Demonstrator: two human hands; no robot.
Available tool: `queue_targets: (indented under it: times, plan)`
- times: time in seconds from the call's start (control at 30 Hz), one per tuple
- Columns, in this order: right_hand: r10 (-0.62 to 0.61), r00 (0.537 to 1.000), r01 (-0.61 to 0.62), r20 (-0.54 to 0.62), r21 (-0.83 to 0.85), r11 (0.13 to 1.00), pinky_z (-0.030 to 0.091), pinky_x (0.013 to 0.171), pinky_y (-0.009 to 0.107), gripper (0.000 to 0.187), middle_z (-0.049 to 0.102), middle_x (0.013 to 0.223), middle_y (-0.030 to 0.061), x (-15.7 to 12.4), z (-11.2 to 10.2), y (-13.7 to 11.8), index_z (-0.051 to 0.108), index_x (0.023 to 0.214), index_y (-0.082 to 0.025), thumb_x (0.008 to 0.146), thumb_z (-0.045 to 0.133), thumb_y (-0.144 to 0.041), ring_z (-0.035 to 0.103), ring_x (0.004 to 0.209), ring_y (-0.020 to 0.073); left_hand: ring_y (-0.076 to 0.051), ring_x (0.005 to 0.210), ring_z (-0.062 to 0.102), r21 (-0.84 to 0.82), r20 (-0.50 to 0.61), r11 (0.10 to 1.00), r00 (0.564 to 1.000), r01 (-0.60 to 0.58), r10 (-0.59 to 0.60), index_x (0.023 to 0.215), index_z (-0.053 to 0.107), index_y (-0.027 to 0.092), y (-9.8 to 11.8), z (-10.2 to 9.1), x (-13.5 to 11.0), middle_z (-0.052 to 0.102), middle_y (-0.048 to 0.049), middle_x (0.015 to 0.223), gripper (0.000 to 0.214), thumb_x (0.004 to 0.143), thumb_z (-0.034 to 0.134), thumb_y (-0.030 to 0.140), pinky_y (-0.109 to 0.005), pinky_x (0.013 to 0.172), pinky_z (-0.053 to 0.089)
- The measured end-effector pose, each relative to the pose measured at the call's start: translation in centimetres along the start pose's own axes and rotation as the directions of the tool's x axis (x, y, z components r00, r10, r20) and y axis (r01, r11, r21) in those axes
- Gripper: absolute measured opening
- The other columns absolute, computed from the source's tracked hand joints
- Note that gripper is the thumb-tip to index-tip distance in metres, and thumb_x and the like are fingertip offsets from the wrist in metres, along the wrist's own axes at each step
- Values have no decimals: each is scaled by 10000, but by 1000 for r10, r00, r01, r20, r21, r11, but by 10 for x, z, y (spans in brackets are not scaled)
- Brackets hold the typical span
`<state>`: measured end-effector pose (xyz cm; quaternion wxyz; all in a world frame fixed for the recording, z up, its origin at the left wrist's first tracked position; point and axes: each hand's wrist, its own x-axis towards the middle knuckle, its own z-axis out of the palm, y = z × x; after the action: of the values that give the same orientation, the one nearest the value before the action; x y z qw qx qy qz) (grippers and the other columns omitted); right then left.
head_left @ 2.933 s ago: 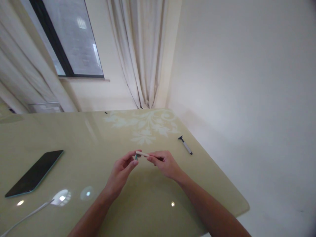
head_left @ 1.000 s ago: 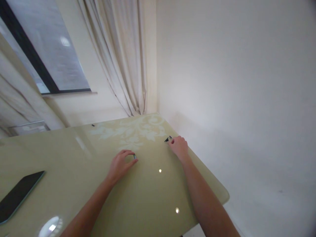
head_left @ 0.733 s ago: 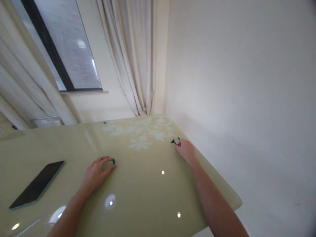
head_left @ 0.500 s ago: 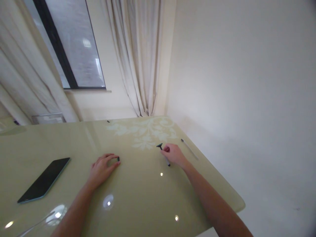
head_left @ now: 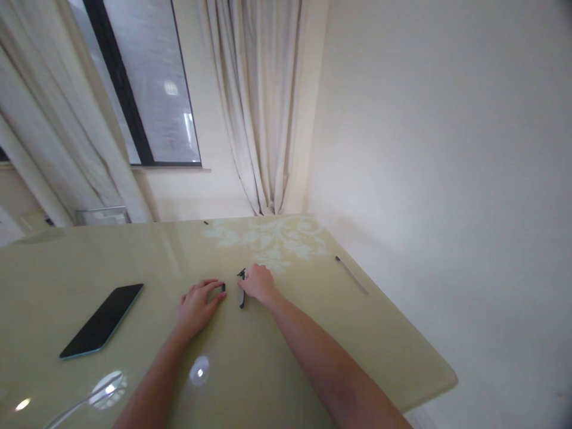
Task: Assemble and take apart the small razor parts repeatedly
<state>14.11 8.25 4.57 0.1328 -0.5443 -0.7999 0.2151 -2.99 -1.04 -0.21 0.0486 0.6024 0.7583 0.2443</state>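
Note:
In the middle of the table, my right hand [head_left: 261, 282] is closed around a razor [head_left: 242, 298]; its dark head points to the far side and its grey handle with a black end slopes toward me. Just left of it rests my left hand [head_left: 195, 307], thumb and fingertips pinching a small dark cap-like piece [head_left: 223, 287], too small to identify surely. A narrow gap separates the piece from the razor. The glossy pale green table [head_left: 286, 357] lies beneath both hands.
A tablet [head_left: 102, 322] with a dark screen lies at the left. Along the right edge is a pen [head_left: 351, 274] with a dark tip. A tiny dark object [head_left: 206, 223] sits near the far edge. A white cable [head_left: 67, 412] is at lower left. Curtains [head_left: 263, 107] hang behind.
My right hand has brought the razor leftward, close to my left hand, and the razor has turned more upright in view. The left hand keeps its pinch. The whole view has shifted slightly.

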Motion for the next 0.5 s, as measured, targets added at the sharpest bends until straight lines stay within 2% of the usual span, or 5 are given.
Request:
queue_targets:
  times: [0.1, 0.17, 0.3, 0.4, 0.5]
  plan:
    - [-9, 999, 10, -40, 15, 1000, 520, 764, 377, 376, 762, 993, 184, -3, -5, 18, 773, 951, -146, 856, 734, -508, 725, 987, 342, -329, 1299, 591, 2, -5, 1000, 1000, 3, -3, 1242, 733, 307, 1, 1, -1, 686, -75, 1395, 388, 973, 509, 474, -518, 1081, 419]
    - [-11, 991, 17, -136, 44, 999, 502, 757, 378, 379, 749, 883, 143, -5, -21, 47, 755, 850, -164, 859, 746, -543, 721, 912, 320, -332, 1305, 587, 13, 5, 1000, 1000, 0, 0, 1260, 721, 300, 2, 1, -2, 677, -80, 1407, 393, 986, 489, 460, -522, 1076, 422]
    - [62, 937, -38, -343, 76, 996, 474, 772, 371, 89, 709, 921, 113, -18, -73, 137, 716, 864, -218, 875, 779, -280, 661, 1039, 340, -339, 1318, 580, 29, 14, 999, 1000, -13, 12, 1295, 697, 283, 2, 2, -2, 665, -94, 1421, 410, 1006, 444, 427, -533, 1065, 433]
    - [65, 875, -15, -480, 108, 994, 472, 763, 355, 96, 668, 920, 103, -33, -109, 206, 694, 897, -280, 896, 764, -214, 606, 1131, 336, -360, 1310, 585, 53, -6, 999, 1000, -2, 3, 1332, 677, 261, 4, 2, -1, 670, -116, 1406, 443, 1004, 440, 440, -538, 1049, 442]
    - [116, 856, -69, -504, 111, 991, 452, 717, 347, 164, 630, 848, 80, -49, -129, 248, 685, 857, -298, 861, 779, -164, 627, 1029, 311, -372, 1256, 610, 82, -53, 997, 999, 11, -6, 1333, 667, 205, 14, 2, -4, 684, -155, 1370, 479, 1015, 406, 452, -519, 1010, 461]
